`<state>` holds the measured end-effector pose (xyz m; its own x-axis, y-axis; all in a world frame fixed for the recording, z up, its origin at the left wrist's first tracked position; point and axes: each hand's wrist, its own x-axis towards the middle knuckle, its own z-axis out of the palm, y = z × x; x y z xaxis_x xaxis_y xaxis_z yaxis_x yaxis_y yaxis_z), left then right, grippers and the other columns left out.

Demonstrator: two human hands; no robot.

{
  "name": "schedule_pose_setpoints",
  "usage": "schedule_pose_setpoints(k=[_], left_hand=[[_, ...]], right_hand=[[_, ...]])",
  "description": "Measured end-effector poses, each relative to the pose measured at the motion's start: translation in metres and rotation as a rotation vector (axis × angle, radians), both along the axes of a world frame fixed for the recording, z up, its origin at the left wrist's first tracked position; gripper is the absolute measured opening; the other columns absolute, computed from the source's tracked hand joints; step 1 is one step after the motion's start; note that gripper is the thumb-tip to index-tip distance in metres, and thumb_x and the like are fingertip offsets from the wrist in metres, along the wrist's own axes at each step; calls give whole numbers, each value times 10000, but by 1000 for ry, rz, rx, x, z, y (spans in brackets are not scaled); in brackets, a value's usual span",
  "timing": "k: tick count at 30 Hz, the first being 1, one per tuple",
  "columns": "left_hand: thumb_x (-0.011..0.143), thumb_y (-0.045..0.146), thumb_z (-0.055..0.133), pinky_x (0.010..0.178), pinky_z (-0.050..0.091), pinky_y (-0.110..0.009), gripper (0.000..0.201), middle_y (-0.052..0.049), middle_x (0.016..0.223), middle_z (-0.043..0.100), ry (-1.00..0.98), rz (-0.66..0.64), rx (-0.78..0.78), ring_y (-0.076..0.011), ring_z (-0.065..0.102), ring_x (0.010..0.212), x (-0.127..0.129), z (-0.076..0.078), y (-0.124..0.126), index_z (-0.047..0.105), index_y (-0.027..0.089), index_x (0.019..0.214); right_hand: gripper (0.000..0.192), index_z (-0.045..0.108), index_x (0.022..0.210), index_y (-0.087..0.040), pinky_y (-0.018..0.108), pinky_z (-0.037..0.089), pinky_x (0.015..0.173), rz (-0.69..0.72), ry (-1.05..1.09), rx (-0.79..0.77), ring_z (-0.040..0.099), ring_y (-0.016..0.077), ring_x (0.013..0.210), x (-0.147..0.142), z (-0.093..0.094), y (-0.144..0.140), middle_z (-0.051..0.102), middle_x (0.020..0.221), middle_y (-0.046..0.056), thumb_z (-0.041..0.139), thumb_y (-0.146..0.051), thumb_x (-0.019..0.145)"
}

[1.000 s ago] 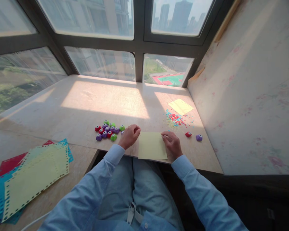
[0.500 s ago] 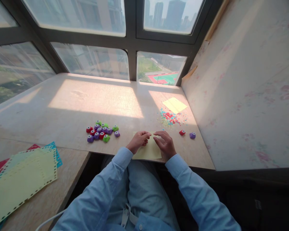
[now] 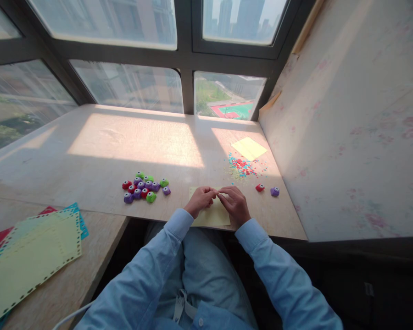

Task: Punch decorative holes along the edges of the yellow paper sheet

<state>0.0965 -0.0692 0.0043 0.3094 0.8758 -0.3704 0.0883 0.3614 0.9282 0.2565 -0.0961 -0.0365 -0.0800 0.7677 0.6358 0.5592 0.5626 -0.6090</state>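
Observation:
My left hand is closed in a pinch above a pale yellow sheet of paper at the table's near edge. Opposite it, my right hand pinches too, and the fingertips of both hands meet over the sheet. Whatever lies between the fingers is too small or too hidden to make out. To the right of my right hand stand a red craft punch and a purple craft punch. Beyond the hands lies a scatter of red, blue and yellow paper bits.
Several purple, red and green craft punches cluster left of the hands. A second yellow sheet lies near the window. Punched coloured sheets are stacked on the left table section. A papered wall bounds the right side.
My two hands have drawn closer, so the fingertips that were slightly apart now touch. The view has shifted very slightly; the punches, paper bits and sheets stay in place.

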Motion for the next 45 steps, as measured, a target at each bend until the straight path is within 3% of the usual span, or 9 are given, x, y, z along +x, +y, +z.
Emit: schedule_pose_setpoints(k=[15,23,29,35,40,45], left_hand=[[760,298,650,495,388,-202,169,16,630,559,73,17,25,-75,501,527,-4,6,0,606,149,692],[761,312,627,485,395,-210,178,-9,714,592,78,136,137,-82,514,539,-32,7,11,641,141,807],[764,353,593,536,402,-240,210,-8,688,613,244,303,340,-116,526,581,-60,-1,16,655,155,790],[786,363,563,661,456,-285,224,-42,750,691,326,330,450,-175,617,710,-66,-14,10,669,166,786],[825,345,543,698,471,-300,217,-53,804,721,384,289,511,-189,642,744,-66,-20,5,677,175,821],[851,340,525,742,490,-307,220,-61,863,725,453,248,602,-198,650,794,-70,-30,6,688,192,849]], right_hand=[[136,709,844,-243,396,524,807,-66,41,-96,658,218,835,-1,0,0,730,847,53,617,-326,900],[293,709,852,-166,355,528,706,-343,535,-309,644,198,749,9,-9,8,725,845,66,670,-452,796],[313,681,796,-157,329,498,676,-534,498,-184,619,208,814,16,-10,10,686,872,82,663,-470,791],[314,686,788,-174,311,455,584,-749,425,-77,557,188,700,22,-16,10,647,824,75,656,-485,812],[300,670,783,-182,315,448,594,-776,408,-53,543,188,697,24,-19,12,629,819,67,653,-481,815],[293,597,793,-185,298,439,615,-743,473,-123,535,168,676,20,-17,12,596,760,28,571,-471,854]])
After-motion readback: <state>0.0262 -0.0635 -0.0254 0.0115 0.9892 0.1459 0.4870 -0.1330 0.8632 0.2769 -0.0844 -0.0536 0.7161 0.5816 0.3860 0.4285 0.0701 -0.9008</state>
